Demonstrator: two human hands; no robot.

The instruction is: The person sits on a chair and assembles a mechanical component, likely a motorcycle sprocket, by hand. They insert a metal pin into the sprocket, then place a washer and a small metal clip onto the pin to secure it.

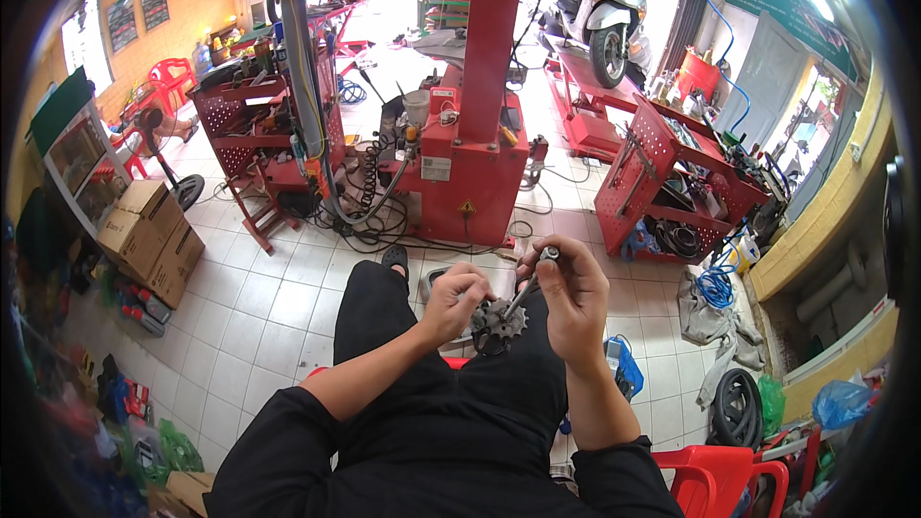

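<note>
Head view: a red machine [489, 177] stands on the tiled floor [259, 297] ahead of the person, cables [369, 225] tangled at its base, with a red left cart [230, 101] and a red right cart [633, 173] flanking it and a white scooter [622, 0] raised behind. Boxes [129, 230] are stacked at left; at right lie a blue hose [715, 283] and a tyre [721, 412], near a red chair [710, 470]. A blue basket [628, 379] sits beside the right forearm, and the hands partly hide a grey tray [429, 280]. Between the hands, above the lap, is a toothed gear [510, 322], its face turned up toward the camera. A metal rod [526, 292] meets it, its long axis slanting from upper right to lower left. The left hand [451, 309] is closed on the gear's left edge, fingers curled; the right hand [574, 302] pinches the rod near its upper end between thumb and fingers.
</note>
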